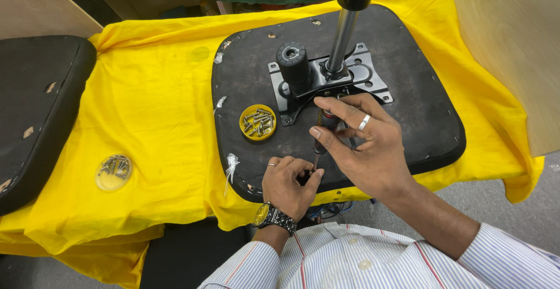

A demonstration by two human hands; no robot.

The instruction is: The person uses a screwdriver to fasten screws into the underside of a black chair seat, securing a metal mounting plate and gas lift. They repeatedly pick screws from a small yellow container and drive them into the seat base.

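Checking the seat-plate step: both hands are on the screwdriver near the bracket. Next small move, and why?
Probably turn the screwdriver down. The right hand grips its handle upright, the left hand pinches the shaft low against the seat base, beside the metal bracket. The tip is hidden.

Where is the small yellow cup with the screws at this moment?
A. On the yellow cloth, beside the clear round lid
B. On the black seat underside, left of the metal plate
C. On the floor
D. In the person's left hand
B: the yellow cup stands on the black seat underside, just left of the metal plate; neither the left hand nor the right hand touches it.
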